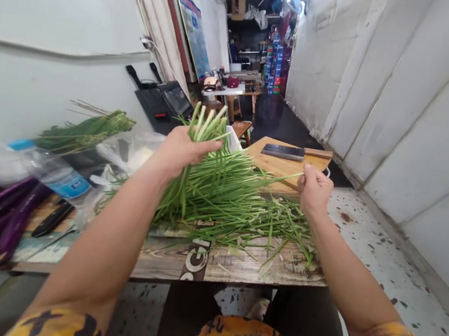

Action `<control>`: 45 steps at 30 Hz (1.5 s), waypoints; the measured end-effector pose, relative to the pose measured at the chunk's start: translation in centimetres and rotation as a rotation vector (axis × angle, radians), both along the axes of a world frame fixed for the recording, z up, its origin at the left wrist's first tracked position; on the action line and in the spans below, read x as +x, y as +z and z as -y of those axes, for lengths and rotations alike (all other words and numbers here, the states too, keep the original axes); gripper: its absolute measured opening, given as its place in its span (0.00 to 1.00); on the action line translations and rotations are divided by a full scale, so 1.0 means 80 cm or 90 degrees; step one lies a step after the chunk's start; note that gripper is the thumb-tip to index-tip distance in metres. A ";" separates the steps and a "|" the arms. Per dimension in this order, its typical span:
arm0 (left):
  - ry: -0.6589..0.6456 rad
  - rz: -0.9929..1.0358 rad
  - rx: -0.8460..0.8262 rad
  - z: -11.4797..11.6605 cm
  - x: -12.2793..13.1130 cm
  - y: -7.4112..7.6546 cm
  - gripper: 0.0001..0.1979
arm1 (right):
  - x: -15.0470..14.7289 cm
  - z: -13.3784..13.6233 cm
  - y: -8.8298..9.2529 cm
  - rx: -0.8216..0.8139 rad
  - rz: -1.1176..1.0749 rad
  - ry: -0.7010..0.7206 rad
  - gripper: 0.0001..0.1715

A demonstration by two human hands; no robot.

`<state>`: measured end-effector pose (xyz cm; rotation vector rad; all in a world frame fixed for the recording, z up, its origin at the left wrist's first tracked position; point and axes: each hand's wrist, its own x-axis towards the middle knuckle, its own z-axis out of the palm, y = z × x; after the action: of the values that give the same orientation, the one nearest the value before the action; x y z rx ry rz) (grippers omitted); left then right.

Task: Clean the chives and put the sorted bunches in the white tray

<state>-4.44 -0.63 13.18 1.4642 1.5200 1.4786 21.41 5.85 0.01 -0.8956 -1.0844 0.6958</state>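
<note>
My left hand [179, 151] is closed around a bunch of green chives [210, 124], their pale stem ends sticking up above the fingers. Under it a large heap of chives [224, 191] spreads over the wood-patterned table [245, 270]. Off to the right, my right hand [315, 190] pinches the pale end of a single chive [290, 177], which stretches back toward the heap. Loose chive bits [284, 225] lie on the table below that hand. Just beyond it, a cleaver [283, 151] rests on a wooden cutting board [279, 169].
Purple eggplants [18, 218], a black-handled knife [54, 219] and a plastic bottle [60, 177] lie at the left. Behind them are a bundle of greens [87, 132] and a clear plastic bag [127, 151]. A white wall [439, 107] runs along the right.
</note>
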 end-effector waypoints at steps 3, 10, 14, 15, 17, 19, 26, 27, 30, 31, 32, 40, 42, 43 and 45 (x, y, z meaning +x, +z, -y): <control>0.011 -0.015 0.068 -0.022 0.001 0.032 0.12 | 0.000 0.004 0.006 0.017 0.034 -0.013 0.29; -0.020 -0.161 0.025 -0.046 -0.003 0.043 0.11 | 0.009 0.023 0.059 0.077 0.117 -0.023 0.29; -0.106 -0.192 -0.013 -0.037 0.002 0.020 0.14 | 0.005 0.023 0.073 0.068 0.181 0.007 0.30; -0.145 -0.178 -0.040 -0.033 0.005 0.013 0.15 | 0.003 0.022 0.072 0.062 0.173 0.016 0.30; -0.230 -0.132 -0.097 -0.026 0.013 0.000 0.18 | -0.004 0.018 0.069 0.044 0.133 0.047 0.30; -0.294 -0.061 -0.137 -0.020 0.023 -0.012 0.20 | -0.014 0.016 0.067 0.021 0.095 0.094 0.30; -0.335 0.042 -0.243 -0.025 0.042 -0.048 0.20 | -0.055 0.024 0.081 -0.020 0.150 0.151 0.28; -0.340 0.040 -0.245 -0.026 0.042 -0.050 0.20 | -0.060 0.022 0.082 -0.027 0.159 0.146 0.28; -0.337 0.008 -0.231 -0.026 0.041 -0.051 0.18 | -0.067 0.014 0.076 -0.057 0.167 0.149 0.28; -0.330 -0.007 -0.226 -0.025 0.040 -0.050 0.18 | -0.067 0.011 0.072 -0.061 0.168 0.157 0.28; -0.323 -0.022 -0.223 -0.024 0.040 -0.050 0.18 | -0.067 0.009 0.068 -0.059 0.175 0.168 0.29; -0.305 -0.014 -0.248 -0.015 0.038 -0.056 0.23 | -0.053 0.013 0.046 -0.005 0.261 0.410 0.24; -0.339 -0.015 -0.253 -0.015 0.033 -0.059 0.23 | -0.047 0.008 0.039 -0.032 0.295 0.447 0.25; -0.355 -0.022 -0.258 -0.016 0.029 -0.060 0.23 | -0.043 0.003 0.035 -0.038 0.295 0.431 0.27; -0.376 -0.031 -0.274 -0.015 0.019 -0.061 0.23 | -0.030 -0.010 0.029 -0.047 0.269 0.370 0.27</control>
<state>-2.90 0.60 8.27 1.5049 1.1833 0.7239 19.02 6.68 2.33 -0.8100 -1.7412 1.0562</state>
